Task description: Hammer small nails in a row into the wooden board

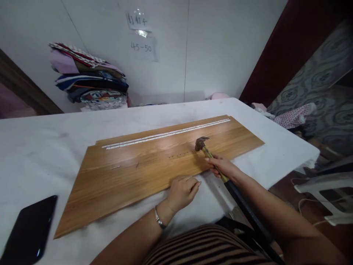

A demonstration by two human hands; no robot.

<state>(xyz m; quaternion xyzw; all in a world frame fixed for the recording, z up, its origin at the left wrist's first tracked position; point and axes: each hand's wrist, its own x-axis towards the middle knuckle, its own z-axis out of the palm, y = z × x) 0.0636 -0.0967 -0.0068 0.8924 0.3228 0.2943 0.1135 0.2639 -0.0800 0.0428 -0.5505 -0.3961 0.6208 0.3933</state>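
Observation:
My right hand [222, 166] grips a claw hammer [200, 143] along its yellow and black handle, the rusty head just over a wooden board [110, 191]. My left hand [183, 192], with a silver bracelet at the wrist, is curled against the board's front edge. Its fingertips are tucked under, so what they hold, if anything, is hidden. Between the hammer head and the board's middle runs a row of small nails or marks [179, 154]. Two thin nails, one lying [116, 167] and one at a slant [137, 165], are further left. White measuring strips [165, 134] lie along the far side.
A black phone [30, 228] lies at the left on the white-covered table [82, 127]. Folded cloth [91, 77] is piled behind the table, against a wall with paper notes [142, 48]. A white plastic stool [328, 195] stands at the right.

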